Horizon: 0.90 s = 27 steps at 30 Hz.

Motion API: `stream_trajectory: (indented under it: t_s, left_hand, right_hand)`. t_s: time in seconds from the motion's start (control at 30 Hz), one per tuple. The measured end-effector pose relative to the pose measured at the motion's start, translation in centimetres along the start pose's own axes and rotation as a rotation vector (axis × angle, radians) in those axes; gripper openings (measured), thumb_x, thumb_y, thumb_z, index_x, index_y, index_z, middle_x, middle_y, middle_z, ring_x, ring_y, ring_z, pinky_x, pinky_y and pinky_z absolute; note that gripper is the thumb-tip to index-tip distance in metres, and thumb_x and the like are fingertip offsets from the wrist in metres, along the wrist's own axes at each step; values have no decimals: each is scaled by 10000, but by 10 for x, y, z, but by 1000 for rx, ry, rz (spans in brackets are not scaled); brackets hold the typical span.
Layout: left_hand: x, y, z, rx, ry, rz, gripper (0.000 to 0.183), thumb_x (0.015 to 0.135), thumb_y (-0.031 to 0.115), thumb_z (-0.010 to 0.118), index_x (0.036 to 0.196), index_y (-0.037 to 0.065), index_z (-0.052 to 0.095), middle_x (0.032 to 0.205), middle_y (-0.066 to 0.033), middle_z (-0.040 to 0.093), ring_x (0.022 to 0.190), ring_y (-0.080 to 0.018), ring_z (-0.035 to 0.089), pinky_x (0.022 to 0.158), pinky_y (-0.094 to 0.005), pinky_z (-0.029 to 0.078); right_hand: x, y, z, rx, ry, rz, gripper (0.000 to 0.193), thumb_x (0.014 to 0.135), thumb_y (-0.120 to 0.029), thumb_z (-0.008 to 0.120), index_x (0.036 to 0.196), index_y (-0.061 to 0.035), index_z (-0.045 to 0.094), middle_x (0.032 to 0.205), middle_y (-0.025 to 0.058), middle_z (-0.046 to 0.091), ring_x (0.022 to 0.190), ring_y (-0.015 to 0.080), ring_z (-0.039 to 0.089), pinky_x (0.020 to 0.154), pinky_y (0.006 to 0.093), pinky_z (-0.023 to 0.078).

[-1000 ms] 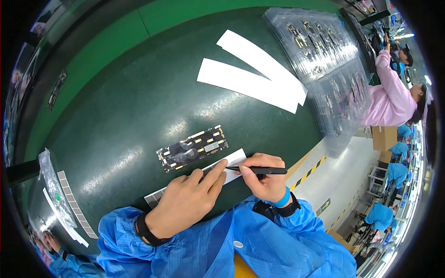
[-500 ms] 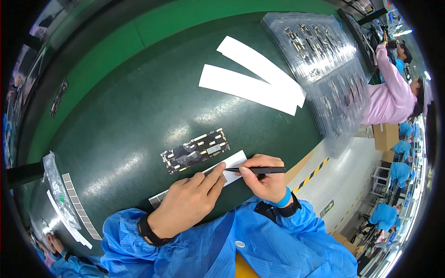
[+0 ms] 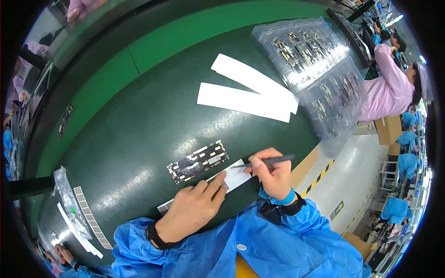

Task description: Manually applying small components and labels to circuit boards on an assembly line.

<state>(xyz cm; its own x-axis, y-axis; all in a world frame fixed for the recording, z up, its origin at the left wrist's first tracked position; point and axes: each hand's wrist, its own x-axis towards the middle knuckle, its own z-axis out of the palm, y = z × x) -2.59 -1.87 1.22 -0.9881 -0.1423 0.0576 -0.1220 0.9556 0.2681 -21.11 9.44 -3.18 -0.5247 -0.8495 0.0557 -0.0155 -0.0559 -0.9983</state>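
Note:
My left hand [image 3: 191, 207] lies over a white strip [image 3: 238, 177] with grey labels, its fingers stretched out and fingertips pressing on it. Most of the strip's left part is hidden under that hand. In my right hand [image 3: 274, 180] are dark tweezers [image 3: 281, 159], pinched between thumb and fingers, with their tips pointing left above the strip's bare right end. I cannot make out anything between the tips. Just beyond the strip lies a black circuit board [image 3: 199, 162] with gold and white parts and a clear film patch.
Two white paper strips [image 3: 241, 102] overlap farther back on the green table. Clear plastic trays [image 3: 301, 51] holding boards stand at the back right. At the left lie a plastic bag [image 3: 69, 199] and a grey-label strip [image 3: 92, 217]. Another person's hand [image 3: 64, 254] shows at the lower left.
The tweezers have moved right, away from my left index finger, and my right hand has turned slightly. My left hand stays on the strip. The whole view has shifted a little.

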Motion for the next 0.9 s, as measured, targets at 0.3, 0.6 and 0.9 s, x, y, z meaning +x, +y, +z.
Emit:
stream_trajectory:
  t_s: [0.3,0.6,0.9]
  left_hand:
    - [19,-30,0,42,125,-160,315,737,128,676,1051,106,658,1210,-35,609,734,-159,598,528,-286,511]
    - [20,-35,4,35,149,-128,331,727,85,612,1051,115,671,1247,-45,592,722,-149,584,531,-268,506]
    - [20,-34,4,27,125,-139,364,728,82,604,1084,118,670,1252,-42,588,729,-146,579,547,-267,512]
  right_hand:
    - [29,10,8,-76,19,69,106,899,-100,634,920,4,630,718,31,671,517,-6,465,449,167,343]
    - [31,11,9,-167,-30,38,114,883,-123,655,889,-9,658,703,21,676,489,-7,443,439,172,326]
    - [31,9,7,-174,-40,53,107,881,-114,652,897,-9,657,715,29,685,484,-9,451,437,166,333]
